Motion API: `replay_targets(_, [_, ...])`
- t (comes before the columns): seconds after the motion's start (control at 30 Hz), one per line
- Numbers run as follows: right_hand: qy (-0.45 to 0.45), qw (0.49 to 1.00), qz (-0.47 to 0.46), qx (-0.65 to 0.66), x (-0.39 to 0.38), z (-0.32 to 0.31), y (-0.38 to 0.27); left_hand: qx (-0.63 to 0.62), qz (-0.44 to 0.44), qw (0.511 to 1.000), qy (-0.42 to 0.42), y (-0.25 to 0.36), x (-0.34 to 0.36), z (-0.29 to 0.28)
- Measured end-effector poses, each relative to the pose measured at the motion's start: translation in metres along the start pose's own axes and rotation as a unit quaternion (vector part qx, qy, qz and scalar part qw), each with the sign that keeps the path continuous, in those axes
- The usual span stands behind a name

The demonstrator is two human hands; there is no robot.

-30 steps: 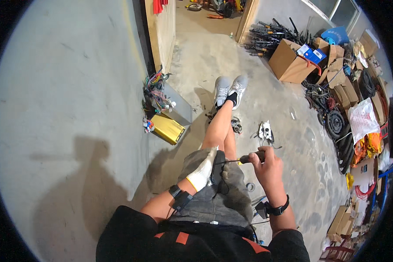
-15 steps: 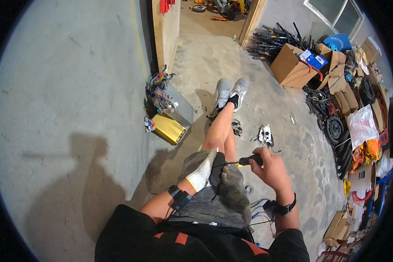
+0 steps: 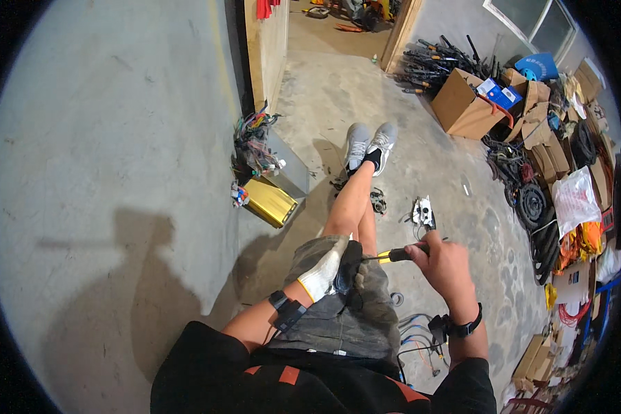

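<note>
My left hand (image 3: 322,273), in a white knitted work glove, is closed around a dark oblong part (image 3: 348,265) above my lap. The part's kind cannot be made out at this size. In my bare right hand (image 3: 445,265) is a screwdriver (image 3: 399,255) with a black handle and some yellow at its front end. Its thin shaft points left and reaches the dark part. Whether the tip sits in a screw is too small to see. A dark cable end (image 3: 352,299) hangs under the part, over my grey shorts.
Left of my legs, a gold metal case (image 3: 270,201) and a bundle of coloured wires (image 3: 257,141) stand against the grey wall. A small white-and-black part (image 3: 423,212) and loose cables (image 3: 415,338) lie on the floor. Cardboard boxes (image 3: 466,103) and scrap are piled at the right.
The dark part has turned in my left hand and now stands more edge-on. My right hand has shifted slightly right and down with the screwdriver. The camera view has moved a little.
</note>
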State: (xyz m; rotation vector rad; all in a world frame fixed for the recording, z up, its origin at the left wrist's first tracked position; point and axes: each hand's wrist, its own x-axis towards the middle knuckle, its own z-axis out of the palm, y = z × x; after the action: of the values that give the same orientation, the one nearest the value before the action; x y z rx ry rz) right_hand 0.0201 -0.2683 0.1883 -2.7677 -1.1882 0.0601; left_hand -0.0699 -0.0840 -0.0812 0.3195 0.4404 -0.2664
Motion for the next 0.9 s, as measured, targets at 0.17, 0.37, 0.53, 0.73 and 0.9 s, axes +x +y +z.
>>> replay_targets(0.17, [0.036,0.972,-0.187,0.137,0.001,-0.007,-0.001,-0.108,-0.057,0.988,-0.098,-0.006,0.021,-0.03])
replay_targets(0.37, [-0.015,0.987,-0.083,0.137,-0.004,-0.012,0.002,-0.119,-0.064,0.988,-0.082,0.003,-0.003,0.005])
replay_targets(0.53, [-0.093,0.994,0.048,-0.004,0.003,-0.012,-0.002,0.038,0.031,0.999,-0.017,-0.003,0.003,-0.002])
replay_targets(0.73, [0.025,0.961,-0.203,0.187,-0.002,-0.016,-0.011,-0.077,-0.048,0.995,-0.051,0.002,0.0,0.006])
replay_targets(0.9, [-0.035,0.996,-0.056,0.067,0.001,-0.005,0.001,-0.08,-0.057,0.995,-0.022,0.003,-0.007,0.011])
